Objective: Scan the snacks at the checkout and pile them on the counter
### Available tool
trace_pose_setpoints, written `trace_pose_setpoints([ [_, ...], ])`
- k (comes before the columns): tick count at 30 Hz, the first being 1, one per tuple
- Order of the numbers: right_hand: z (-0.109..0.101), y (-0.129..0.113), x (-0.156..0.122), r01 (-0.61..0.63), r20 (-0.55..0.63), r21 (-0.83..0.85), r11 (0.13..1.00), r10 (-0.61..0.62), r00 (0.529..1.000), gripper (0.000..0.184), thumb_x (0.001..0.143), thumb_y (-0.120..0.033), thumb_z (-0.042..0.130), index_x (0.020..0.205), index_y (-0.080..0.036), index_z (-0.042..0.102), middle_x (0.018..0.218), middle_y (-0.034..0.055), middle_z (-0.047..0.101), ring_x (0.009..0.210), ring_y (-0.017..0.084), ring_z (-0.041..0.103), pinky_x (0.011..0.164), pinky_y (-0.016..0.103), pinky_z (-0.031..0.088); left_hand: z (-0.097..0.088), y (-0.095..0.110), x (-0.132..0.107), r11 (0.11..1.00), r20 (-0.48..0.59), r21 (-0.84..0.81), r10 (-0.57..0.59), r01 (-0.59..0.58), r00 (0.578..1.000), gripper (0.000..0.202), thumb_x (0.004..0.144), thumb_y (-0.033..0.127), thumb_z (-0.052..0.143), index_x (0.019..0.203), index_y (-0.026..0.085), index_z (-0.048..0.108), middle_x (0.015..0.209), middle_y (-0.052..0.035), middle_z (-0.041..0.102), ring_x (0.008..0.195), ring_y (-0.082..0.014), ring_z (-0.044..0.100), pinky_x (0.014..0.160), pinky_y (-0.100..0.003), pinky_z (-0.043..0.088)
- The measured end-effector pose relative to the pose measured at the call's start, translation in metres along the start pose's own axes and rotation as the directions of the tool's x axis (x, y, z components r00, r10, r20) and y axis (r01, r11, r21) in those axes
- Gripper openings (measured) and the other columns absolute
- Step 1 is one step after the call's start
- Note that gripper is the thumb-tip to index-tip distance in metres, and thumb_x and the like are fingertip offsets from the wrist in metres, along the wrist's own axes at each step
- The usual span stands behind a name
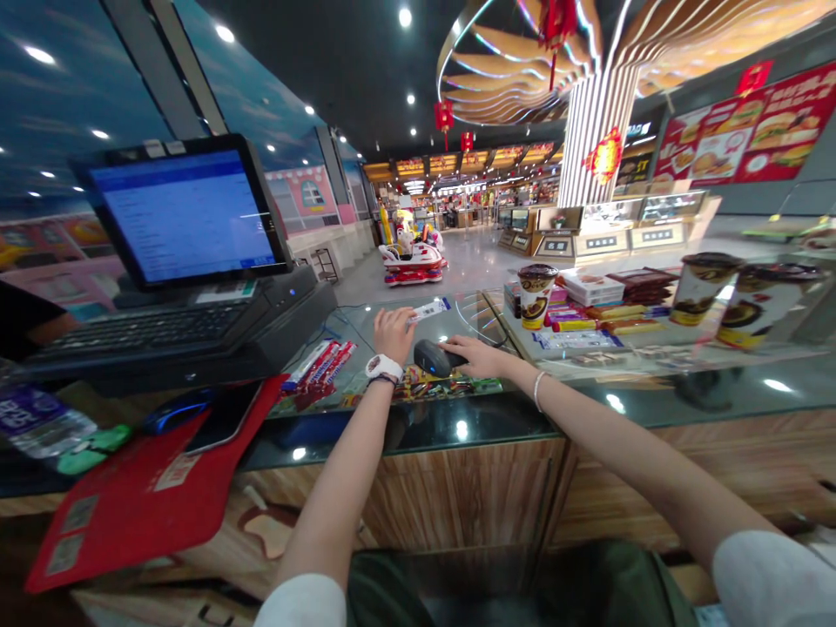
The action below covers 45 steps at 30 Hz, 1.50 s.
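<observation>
My left hand (392, 333), with a white watch at its wrist, is closed on the near end of a slim white-and-blue packet (432, 309) over the glass counter. In my right hand (482, 357) is a black handheld barcode scanner (432, 358), gripped by its handle, its head turned towards my left hand. A pile of slim red, white and blue packets (326, 364) lies left of my left wrist. Below the scanner, colourful small packets (418, 383) show at the counter; whether they lie under the glass I cannot tell.
Left stand a lit monitor (179, 218) and black keyboard (157, 326). A phone (225, 416) lies on a red sheet (150, 514) near a water bottle (39, 418). On the right are lidded cups (536, 296), white boxes (591, 287) and a similar white-and-blue packet (575, 340).
</observation>
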State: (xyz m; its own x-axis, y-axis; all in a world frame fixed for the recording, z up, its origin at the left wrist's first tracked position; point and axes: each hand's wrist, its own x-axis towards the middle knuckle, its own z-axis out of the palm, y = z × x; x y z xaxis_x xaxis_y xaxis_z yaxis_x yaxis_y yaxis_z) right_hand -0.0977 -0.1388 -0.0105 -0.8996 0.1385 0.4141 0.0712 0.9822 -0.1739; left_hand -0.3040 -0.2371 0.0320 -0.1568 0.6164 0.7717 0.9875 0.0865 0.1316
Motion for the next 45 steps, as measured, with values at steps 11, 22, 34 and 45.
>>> trace_pose_setpoints([
  [11,-0.049,0.003,-0.019,-0.259,-0.529,-0.064,0.964,0.188,0.828,0.061,0.088,-0.02,0.051,0.148,-0.02,0.041,0.15,0.0128,0.048,0.145,0.027,0.037,0.121,0.054,0.027,-0.011,0.05,0.006,0.989,0.012,-0.089,0.119,-0.117,0.993,0.017,0.091,0.023,0.06,0.102,0.029,0.071,0.12,-0.0011,0.074,0.111,-0.0222,0.065,0.122,-0.053,0.026],
  [22,-0.097,0.019,-0.102,-0.332,-0.495,-0.146,0.932,0.222,0.84,0.039,0.091,-0.027,0.055,0.13,-0.023,0.057,0.131,0.0109,0.064,0.128,0.027,0.054,0.118,0.055,0.028,0.01,0.14,0.009,0.924,0.061,-0.209,0.339,-0.32,0.939,0.016,0.093,0.026,0.06,0.105,0.028,0.071,0.119,-0.0012,0.074,0.11,-0.0209,0.064,0.12,-0.05,0.03],
  [34,-0.12,0.056,-0.182,-0.525,-0.551,-0.144,0.839,0.373,0.747,0.022,0.09,-0.026,0.055,0.11,-0.024,0.063,0.112,0.008,0.071,0.113,0.026,0.063,0.115,0.052,0.031,0.066,0.214,0.024,0.847,0.185,-0.319,0.497,-0.426,0.848,0.025,0.089,0.014,0.061,0.111,0.024,0.067,0.128,-0.0035,0.068,0.115,-0.0224,0.06,0.104,-0.041,0.046],
  [45,-0.117,0.1,-0.212,-0.623,-0.499,-0.15,0.768,0.486,0.718,0.022,0.085,-0.018,0.056,0.106,-0.018,0.062,0.112,0.0136,0.07,0.112,0.028,0.06,0.105,0.047,0.04,0.102,0.246,0.032,0.871,0.339,-0.208,0.491,-0.445,0.802,0.018,0.09,0.019,0.061,0.108,0.022,0.065,0.117,-0.0067,0.069,0.106,-0.0231,0.064,0.089,-0.035,0.052],
])
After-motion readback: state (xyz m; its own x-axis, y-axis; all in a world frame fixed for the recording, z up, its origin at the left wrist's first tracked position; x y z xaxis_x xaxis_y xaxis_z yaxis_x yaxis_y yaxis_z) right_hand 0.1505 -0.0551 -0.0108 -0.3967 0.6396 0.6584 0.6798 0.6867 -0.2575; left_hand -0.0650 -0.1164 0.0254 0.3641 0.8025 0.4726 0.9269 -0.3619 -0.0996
